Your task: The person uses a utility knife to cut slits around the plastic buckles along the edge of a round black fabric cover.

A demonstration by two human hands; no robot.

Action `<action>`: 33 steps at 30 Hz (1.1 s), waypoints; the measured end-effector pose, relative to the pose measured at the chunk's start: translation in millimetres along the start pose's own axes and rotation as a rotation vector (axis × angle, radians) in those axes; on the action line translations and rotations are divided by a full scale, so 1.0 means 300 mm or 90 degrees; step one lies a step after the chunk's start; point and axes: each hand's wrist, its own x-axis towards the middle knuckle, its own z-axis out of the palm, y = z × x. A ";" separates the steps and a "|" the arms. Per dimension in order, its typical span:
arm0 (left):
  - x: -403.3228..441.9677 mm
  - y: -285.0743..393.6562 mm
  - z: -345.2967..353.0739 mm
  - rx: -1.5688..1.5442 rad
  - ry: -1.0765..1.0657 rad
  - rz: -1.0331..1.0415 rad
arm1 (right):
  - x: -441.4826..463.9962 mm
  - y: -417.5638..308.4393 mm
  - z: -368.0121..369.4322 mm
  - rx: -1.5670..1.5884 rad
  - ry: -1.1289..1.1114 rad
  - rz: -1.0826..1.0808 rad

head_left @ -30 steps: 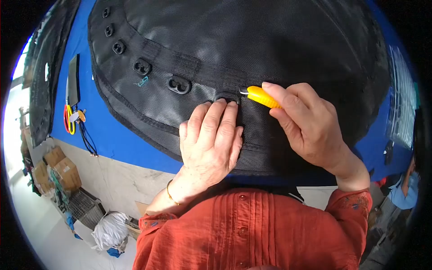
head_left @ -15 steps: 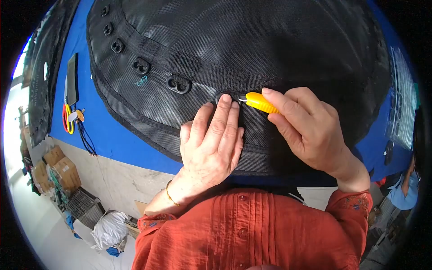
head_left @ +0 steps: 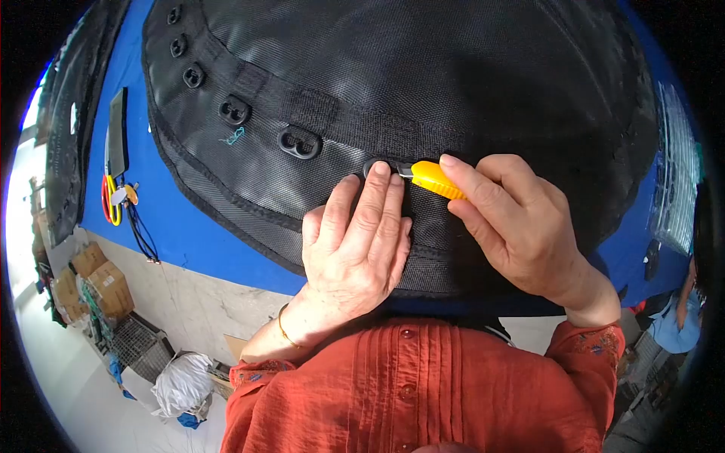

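Observation:
A large round-edged piece of black mesh fabric (head_left: 362, 57) lies in front of me, with a row of black two-holed plastic fittings (head_left: 300, 142) along its strap band. My left hand (head_left: 351, 253) rests flat on the fabric, fingers stretched out, fingertips pressing on another black plastic fitting (head_left: 369, 167) that they partly hide. My right hand (head_left: 529, 226) is closed around a yellow utility knife (head_left: 436, 180). Its blade points left and reaches the fitting's right side beside my left fingertips. A teal thread scrap (head_left: 236, 136) lies below a fitting to the left.
On the blue table cover (head_left: 204, 253), at left, lie red-and-yellow-handled scissors (head_left: 111, 200) and black cords (head_left: 142, 234). Clear plastic strips (head_left: 674, 170) lie at the right edge. Cardboard boxes (head_left: 111, 291) and a white sack (head_left: 183, 386) stand on the floor. Another person's blue clothing (head_left: 672, 328) shows at far right.
The knife and my right hand have shifted very slightly down. My left hand stays pressed on the fitting. The whole view has moved a little.

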 end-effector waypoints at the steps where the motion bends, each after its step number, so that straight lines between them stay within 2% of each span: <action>1: 0.000 -0.001 0.000 0.000 0.000 0.001 | -0.001 0.000 0.000 -0.002 -0.002 0.001; 9: 0.000 -0.001 0.000 -0.004 -0.001 0.000 | 0.014 -0.001 0.000 0.016 -0.008 0.006; 12: 0.002 -0.001 -0.002 -0.003 -0.003 -0.003 | 0.015 -0.001 0.017 -0.027 0.032 -0.004; 17: 0.001 -0.005 0.000 -0.009 -0.003 -0.005 | 0.014 -0.021 0.008 0.064 0.003 0.118; 20: 0.000 -0.004 0.004 -0.007 0.007 -0.004 | 0.011 -0.024 0.008 0.076 0.012 0.132; 33: -0.001 -0.013 0.006 -0.006 0.009 0.000 | 0.008 -0.032 0.024 0.038 0.003 0.118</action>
